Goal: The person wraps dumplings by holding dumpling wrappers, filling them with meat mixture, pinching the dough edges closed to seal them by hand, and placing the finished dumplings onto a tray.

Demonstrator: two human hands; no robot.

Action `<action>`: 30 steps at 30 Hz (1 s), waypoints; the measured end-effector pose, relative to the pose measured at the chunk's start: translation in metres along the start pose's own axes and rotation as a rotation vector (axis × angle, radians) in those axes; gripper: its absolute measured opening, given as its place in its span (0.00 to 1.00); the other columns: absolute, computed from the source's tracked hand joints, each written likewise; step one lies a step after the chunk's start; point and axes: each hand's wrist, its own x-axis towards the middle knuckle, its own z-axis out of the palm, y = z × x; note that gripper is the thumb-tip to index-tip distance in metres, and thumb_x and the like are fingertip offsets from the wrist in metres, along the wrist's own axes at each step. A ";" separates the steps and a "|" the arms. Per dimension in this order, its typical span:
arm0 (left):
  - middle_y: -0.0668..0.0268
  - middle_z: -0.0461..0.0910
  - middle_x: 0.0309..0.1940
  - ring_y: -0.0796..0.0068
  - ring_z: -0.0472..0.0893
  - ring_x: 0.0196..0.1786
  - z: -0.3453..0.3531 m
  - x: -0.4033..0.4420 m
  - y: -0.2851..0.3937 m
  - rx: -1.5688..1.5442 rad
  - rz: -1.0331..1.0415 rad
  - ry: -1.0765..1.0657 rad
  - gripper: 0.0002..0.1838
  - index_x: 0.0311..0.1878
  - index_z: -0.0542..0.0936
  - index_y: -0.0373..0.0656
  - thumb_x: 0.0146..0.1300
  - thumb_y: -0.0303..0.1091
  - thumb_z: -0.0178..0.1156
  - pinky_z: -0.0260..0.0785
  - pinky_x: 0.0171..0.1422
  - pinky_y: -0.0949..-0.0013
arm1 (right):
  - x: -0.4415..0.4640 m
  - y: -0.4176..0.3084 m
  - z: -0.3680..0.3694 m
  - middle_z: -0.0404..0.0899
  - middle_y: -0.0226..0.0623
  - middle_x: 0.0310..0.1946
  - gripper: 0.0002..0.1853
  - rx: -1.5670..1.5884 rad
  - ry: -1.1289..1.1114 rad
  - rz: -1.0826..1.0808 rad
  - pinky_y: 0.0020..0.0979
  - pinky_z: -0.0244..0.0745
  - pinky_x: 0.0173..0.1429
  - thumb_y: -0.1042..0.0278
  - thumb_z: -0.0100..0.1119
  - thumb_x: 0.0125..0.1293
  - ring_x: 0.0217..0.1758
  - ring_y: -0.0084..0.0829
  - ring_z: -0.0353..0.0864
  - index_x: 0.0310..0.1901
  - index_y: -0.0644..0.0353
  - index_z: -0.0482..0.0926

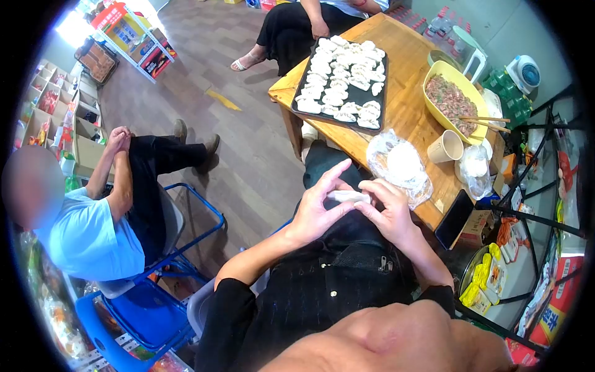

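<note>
Above my lap, my left hand [322, 201] and my right hand [387, 209] meet around a small white dumpling [349, 196], pinching its edges between fingers and thumbs. Beyond them on the wooden table [396, 56], a black tray [352, 93] carries rows of white dumplings [338, 71]. To its right a yellow bowl [455, 102] holds minced filling, with chopsticks [486, 121] lying across its rim. Clear plastic [403, 167] with something white inside lies at the near table edge, just beyond my right hand. A paper cup [445, 147] stands beside the bowl.
A seated person in light blue [93, 235] is at the left, near a blue folding chair [145, 313]. Another person's hand [320, 29] rests behind the table. A dark phone [454, 218] lies at the table's right corner, beside a black rack [539, 161].
</note>
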 end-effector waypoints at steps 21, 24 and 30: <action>0.66 0.79 0.43 0.81 0.78 0.44 -0.005 0.003 0.003 -0.312 -0.147 0.074 0.39 0.72 0.60 0.39 0.60 0.28 0.68 0.71 0.48 0.77 | -0.020 0.012 0.035 0.74 0.36 0.40 0.25 0.698 0.212 0.248 0.25 0.76 0.46 0.86 0.58 0.64 0.41 0.22 0.76 0.62 0.68 0.66; 0.67 0.79 0.41 0.82 0.78 0.42 -0.003 0.005 -0.002 -0.318 -0.057 0.083 0.38 0.72 0.60 0.39 0.60 0.28 0.67 0.70 0.44 0.78 | -0.021 0.013 0.039 0.75 0.37 0.41 0.24 0.734 0.251 0.240 0.25 0.76 0.47 0.86 0.57 0.65 0.42 0.23 0.77 0.62 0.68 0.66; 0.64 0.79 0.40 0.79 0.80 0.44 -0.007 0.003 -0.002 -0.334 -0.139 0.095 0.35 0.70 0.62 0.36 0.61 0.26 0.66 0.74 0.51 0.76 | -0.024 0.015 0.036 0.78 0.35 0.38 0.26 0.356 0.220 0.155 0.27 0.76 0.48 0.84 0.61 0.63 0.41 0.24 0.79 0.62 0.67 0.67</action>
